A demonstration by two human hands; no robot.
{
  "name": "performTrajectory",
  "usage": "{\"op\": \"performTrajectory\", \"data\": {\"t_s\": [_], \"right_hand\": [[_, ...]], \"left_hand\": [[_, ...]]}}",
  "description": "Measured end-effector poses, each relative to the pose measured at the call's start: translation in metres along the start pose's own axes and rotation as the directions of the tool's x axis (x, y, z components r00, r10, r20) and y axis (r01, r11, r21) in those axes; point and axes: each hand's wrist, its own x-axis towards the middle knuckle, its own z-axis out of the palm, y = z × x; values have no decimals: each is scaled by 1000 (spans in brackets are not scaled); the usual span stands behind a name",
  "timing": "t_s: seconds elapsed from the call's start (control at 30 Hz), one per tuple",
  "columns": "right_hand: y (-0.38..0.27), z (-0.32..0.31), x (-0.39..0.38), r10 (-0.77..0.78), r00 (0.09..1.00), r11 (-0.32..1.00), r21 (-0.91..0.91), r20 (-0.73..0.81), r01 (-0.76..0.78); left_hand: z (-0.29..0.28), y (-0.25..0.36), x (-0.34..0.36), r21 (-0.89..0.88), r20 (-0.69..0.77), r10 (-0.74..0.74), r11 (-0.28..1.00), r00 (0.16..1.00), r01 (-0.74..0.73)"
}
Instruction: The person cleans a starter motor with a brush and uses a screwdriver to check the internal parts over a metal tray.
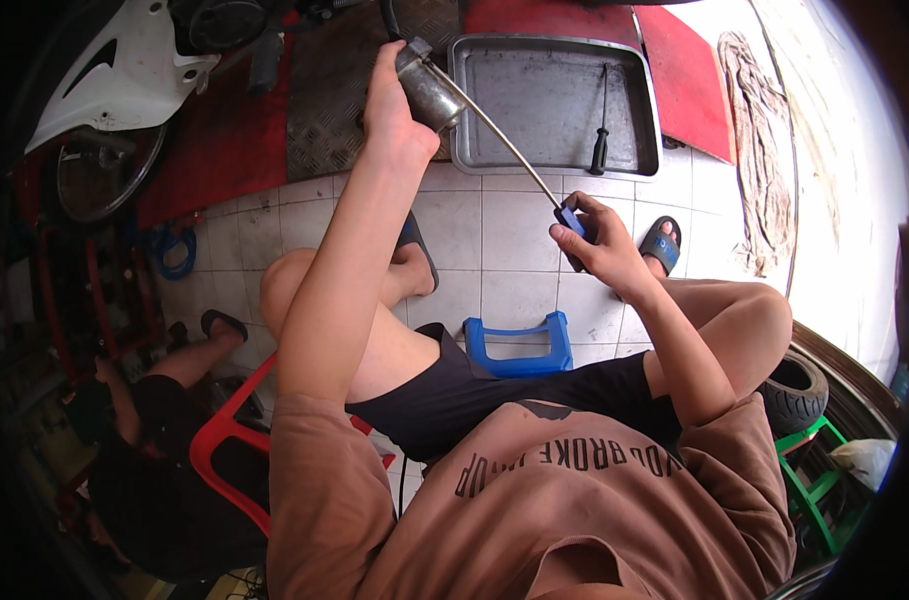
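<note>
My left hand point(392, 112) is raised over the near edge of the workbench, wrapped around a grey metal cylindrical part point(436, 100) with a dark hose at its top. My right hand point(602, 245) grips the blue and black handle of a long screwdriver point(509, 145). Its thin shaft slants up to the left, and the tip meets the upper side of the metal part; the exact contact is too small to make out. Just right of the part, a shallow metal tray point(464, 150) holds a second screwdriver point(600, 148) with a black handle.
Under the tray lies a low red and tread-plate platform point(324, 130). A white motorcycle panel point(124, 80) and wheel point(109, 175) are at far left. A blue stool point(519, 362) stands between my legs, a red chair point(224, 440) at left by another person point(169, 500). A tyre point(796, 393) lies right.
</note>
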Motion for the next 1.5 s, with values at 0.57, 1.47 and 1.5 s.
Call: {"op": "performTrajectory", "data": {"t_s": [0.57,1.47,1.5], "right_hand": [[-12,-12,-3,-51,996,991,120,-70,59],[-2,-13,0,-119,993,991,53,-27,120],[-4,-13,0,-85,996,988,129,-19,87]], "left_hand": [[1,3,-7,-45,146,9,999,989,-2],[1,-2,-9,-3,97,34,999,995,-33],[1,-2,-9,-1,94,27,1000,995,-27]]}}
